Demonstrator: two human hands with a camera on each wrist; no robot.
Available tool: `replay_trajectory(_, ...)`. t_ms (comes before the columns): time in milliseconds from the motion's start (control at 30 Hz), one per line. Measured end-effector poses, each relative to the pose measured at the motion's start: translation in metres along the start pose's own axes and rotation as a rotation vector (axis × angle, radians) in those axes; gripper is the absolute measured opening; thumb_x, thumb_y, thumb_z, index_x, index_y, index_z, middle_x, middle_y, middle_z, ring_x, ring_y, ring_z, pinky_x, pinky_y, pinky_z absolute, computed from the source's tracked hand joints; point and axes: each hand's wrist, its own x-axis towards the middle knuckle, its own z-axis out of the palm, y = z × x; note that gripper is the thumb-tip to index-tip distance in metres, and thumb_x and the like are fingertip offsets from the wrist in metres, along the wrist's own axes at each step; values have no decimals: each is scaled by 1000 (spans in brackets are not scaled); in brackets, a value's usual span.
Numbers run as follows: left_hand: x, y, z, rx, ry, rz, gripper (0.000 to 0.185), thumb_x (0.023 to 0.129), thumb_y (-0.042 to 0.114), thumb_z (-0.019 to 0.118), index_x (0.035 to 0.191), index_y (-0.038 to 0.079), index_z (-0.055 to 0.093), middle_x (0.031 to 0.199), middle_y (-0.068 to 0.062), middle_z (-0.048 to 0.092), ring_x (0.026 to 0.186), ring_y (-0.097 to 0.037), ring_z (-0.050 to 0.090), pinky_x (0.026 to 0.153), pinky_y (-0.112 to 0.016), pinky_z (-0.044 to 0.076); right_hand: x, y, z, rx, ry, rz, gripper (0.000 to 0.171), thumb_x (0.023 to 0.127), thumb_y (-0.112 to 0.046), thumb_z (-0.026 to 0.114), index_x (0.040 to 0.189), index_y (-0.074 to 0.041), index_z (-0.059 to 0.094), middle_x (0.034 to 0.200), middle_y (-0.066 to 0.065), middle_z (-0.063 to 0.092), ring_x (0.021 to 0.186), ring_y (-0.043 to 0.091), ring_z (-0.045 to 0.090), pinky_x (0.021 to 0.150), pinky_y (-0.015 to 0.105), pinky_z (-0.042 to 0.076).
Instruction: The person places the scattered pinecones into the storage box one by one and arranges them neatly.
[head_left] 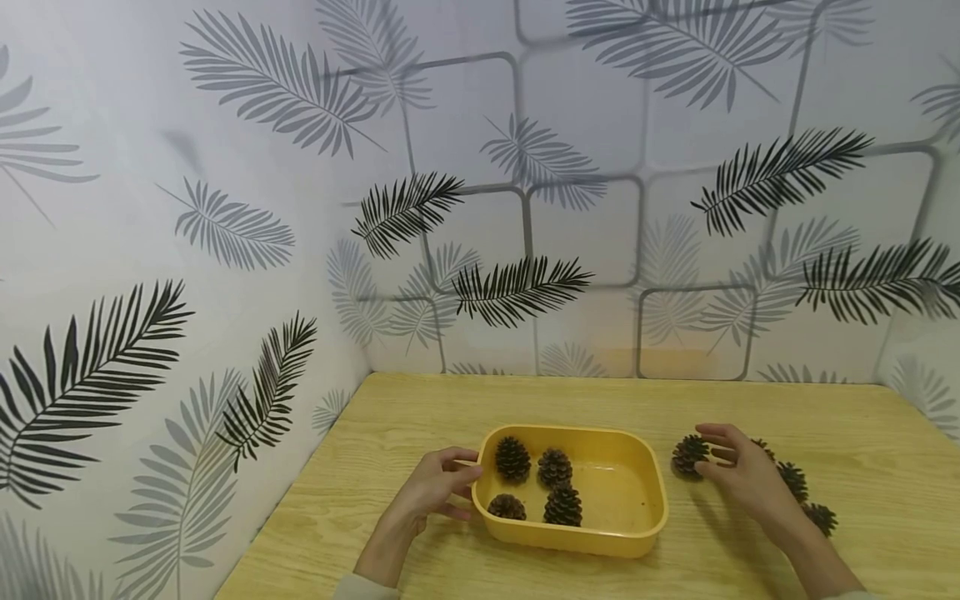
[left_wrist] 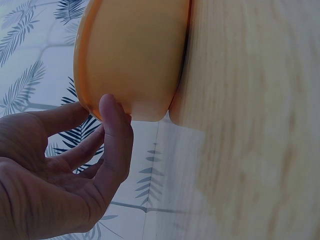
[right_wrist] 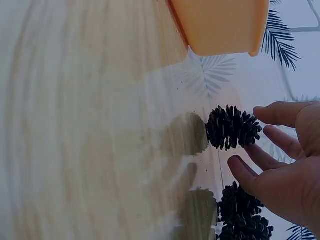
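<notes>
A yellow plastic tub point(head_left: 611, 546) stands on the table, with several brown pinecones, one a pinecone point(head_left: 512, 459) at the back left, inside its left half. My left hand point(head_left: 433, 485) is at the tub's left end; in the left wrist view its fingertips point(left_wrist: 108, 102) rest against the rim and outer wall, the fingers loosely bent. To the right of the tub, a single pinecone point(right_wrist: 232, 128) stands upright on the table. My right hand point(head_left: 750, 479) is beside it, thumb and fingers spread around its upper part; whether they touch it I cannot tell.
More pinecones point(head_left: 792, 482) stand in a cluster on the right, partly behind my right hand and forearm. The light wood-grain table point(head_left: 420, 400) meets a wall covering with a leaf pattern point(head_left: 517, 292) at the back and left.
</notes>
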Motion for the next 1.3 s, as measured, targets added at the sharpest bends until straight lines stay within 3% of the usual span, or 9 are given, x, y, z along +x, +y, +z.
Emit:
replay_trajectory(400,0,1,0,-5,-8,0,45,104,21,66,142,-3,58,116,-20,63,89,-28,72,65,-38,68,2,-1,4,7,-6,7,61,103,-9,65,154,9,35,154,39,35,136,61,39,102,66,52)
replay_trajectory(767,1,0,-1,-16,-13,5,44,104,20,67,141,-3,59,115,-19,64,87,-26,72,64,-37,67,9,-1,6,-15,-39,76,65,104,-15,65,156,6,32,157,41,26,137,64,33,103,69,49)
replay_trajectory(1300,-1,2,1,-13,-13,12,46,104,21,66,141,-4,58,115,-20,62,90,-29,72,64,-38,67,7,-1,9,-24,-29,26,51,100,-6,66,145,7,45,150,41,39,131,62,44,96,64,54)
